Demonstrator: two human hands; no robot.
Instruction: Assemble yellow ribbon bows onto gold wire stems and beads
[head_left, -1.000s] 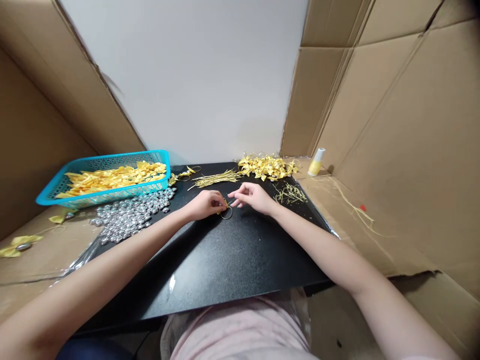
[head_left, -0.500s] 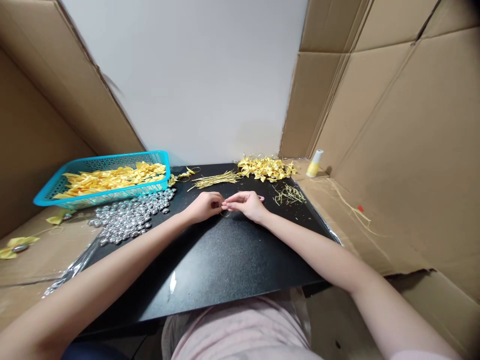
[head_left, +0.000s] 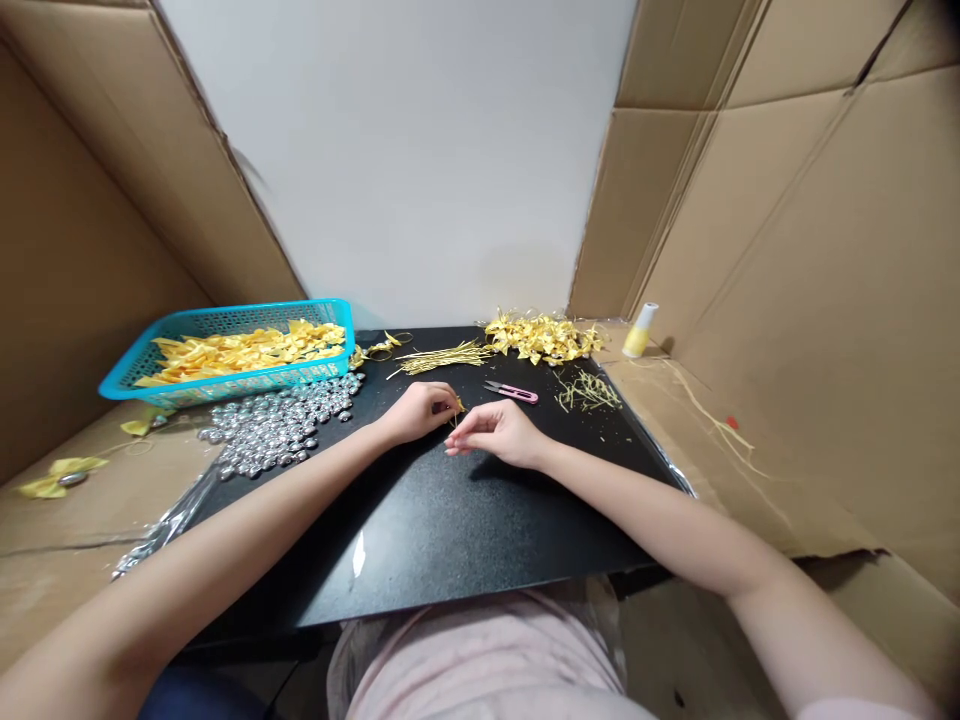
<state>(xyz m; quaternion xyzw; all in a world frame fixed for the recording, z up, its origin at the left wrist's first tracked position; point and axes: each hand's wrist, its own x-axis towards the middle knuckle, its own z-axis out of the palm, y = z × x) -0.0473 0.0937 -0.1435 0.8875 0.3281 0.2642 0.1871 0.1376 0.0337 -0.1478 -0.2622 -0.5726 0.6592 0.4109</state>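
My left hand [head_left: 422, 412] is above the black tabletop, its thumb and fingers pinched on a small yellow ribbon bow [head_left: 460, 404], mostly hidden by the fingers. A thin gold cord [head_left: 454, 422] runs from the bow down toward the fingertips of my right hand [head_left: 501, 434]. Those fingers are closed in a pinch on the cord, a little nearer to me than the left. Just beyond the right hand lies a pair of pink thread snips [head_left: 512, 392], blades pointing left.
Yellow bows fill a blue basket [head_left: 225, 378] at the left, with silver beads [head_left: 277, 425] heaped before it. Cut gold cords [head_left: 442, 357] lie at the back, beside a pile of finished-looking yellow bows [head_left: 541, 336]. Cord scraps [head_left: 589, 391] and a yellow thread cone [head_left: 640, 332] are at the right.
My hands were together at the fingertips; the right has moved nearer to me and apart from the left. The snips, mostly covered before, now show. The view has shifted slightly.
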